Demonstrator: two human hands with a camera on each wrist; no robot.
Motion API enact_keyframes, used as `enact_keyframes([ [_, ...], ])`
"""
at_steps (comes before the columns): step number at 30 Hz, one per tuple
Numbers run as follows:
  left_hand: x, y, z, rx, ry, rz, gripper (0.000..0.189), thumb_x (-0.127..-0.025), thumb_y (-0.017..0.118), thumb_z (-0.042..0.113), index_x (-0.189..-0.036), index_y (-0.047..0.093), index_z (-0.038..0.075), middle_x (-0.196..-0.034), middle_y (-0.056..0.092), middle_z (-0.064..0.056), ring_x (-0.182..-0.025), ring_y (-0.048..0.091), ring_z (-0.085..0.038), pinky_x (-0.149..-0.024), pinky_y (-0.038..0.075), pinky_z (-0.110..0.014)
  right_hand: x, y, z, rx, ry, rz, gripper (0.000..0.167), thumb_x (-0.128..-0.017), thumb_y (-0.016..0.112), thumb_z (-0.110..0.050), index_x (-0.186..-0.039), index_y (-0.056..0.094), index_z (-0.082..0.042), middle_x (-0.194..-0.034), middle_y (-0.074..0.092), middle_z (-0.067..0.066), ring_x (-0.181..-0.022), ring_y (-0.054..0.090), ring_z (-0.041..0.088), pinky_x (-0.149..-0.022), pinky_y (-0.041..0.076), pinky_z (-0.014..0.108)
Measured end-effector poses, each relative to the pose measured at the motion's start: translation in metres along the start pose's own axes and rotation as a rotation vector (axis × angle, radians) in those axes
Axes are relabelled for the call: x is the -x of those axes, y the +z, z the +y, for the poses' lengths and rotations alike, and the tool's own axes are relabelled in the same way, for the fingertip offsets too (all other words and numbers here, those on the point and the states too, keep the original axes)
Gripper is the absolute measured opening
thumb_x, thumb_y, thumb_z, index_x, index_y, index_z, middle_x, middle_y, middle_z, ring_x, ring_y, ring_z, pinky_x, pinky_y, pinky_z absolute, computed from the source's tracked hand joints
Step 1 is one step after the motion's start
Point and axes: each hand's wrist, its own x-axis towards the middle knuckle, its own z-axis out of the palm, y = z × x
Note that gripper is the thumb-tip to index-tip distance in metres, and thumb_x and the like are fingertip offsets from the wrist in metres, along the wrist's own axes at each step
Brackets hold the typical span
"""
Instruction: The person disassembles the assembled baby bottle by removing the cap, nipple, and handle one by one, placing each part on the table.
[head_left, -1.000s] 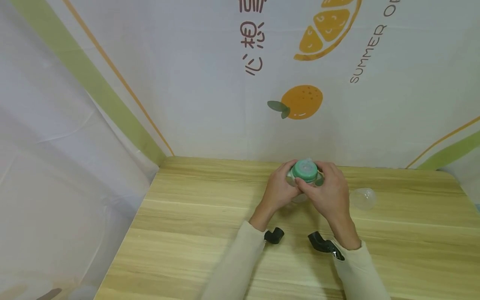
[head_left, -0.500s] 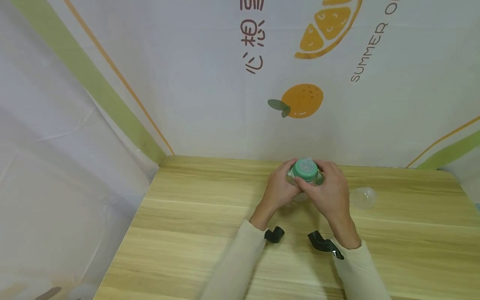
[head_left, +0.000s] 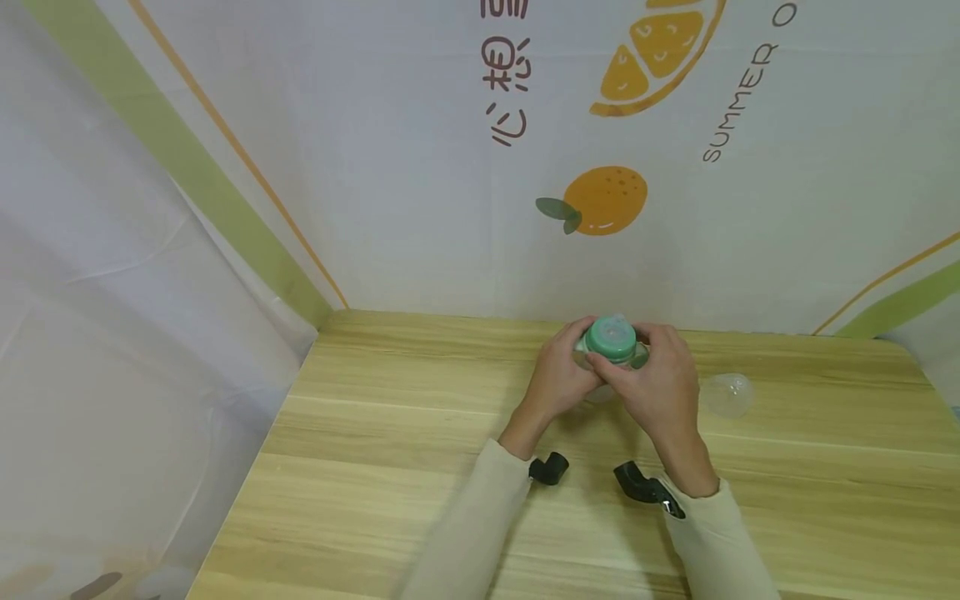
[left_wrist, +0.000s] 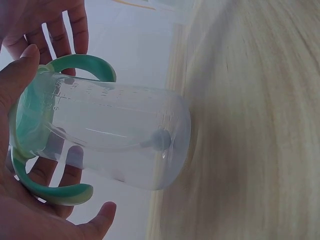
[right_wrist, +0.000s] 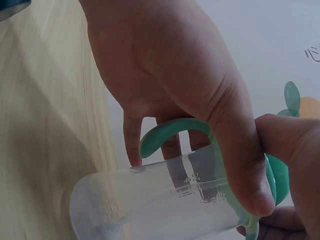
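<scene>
Head view: the left hand (head_left: 558,371) and right hand (head_left: 662,375) grip one bottle (head_left: 600,395) from opposite sides, with its green lid (head_left: 611,337) facing up between their fingertips. A clear cover (head_left: 729,395) lies on the table (head_left: 360,492), just outside the back of the right hand; avoid brushing it with those fingers. Left wrist view: the fingers curve around the bottle's upper part, spread rather than bunched, with thumb pressure best placed at the green collar (left_wrist: 34,117). The two handles (left_wrist: 92,64) arch beside the fingers; the straw (left_wrist: 95,146) runs inside, away from them, to a round weight (left_wrist: 161,141). Whether the base touches the table cannot be told; firm support beneath the fingers would steady the grip. Right wrist view: one thumb lies over the collar, the other close against it. Balance both thumbs, since squeezing the smooth wall below the fingers could flex it.
</scene>
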Motion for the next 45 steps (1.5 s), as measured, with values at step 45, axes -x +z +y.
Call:
enact_keyframes([
  [45,0.0008,0.0003,-0.0014,-0.007,0.048,0.034,0.068,-0.091,0.091,0.012,-0.152,0.062,0.004,-0.145,0.069,-0.013,-0.134,0.066,-0.025,-0.112,0.051,-0.033,-0.0020,-0.0006,0.0057,-0.020,-0.063,-0.008,0.056,-0.085,0.085,-0.023,-0.129,0.072,0.009,-0.123,0.070,0.025,-0.113,0.063,0.046,-0.089,0.052,0.064],
])
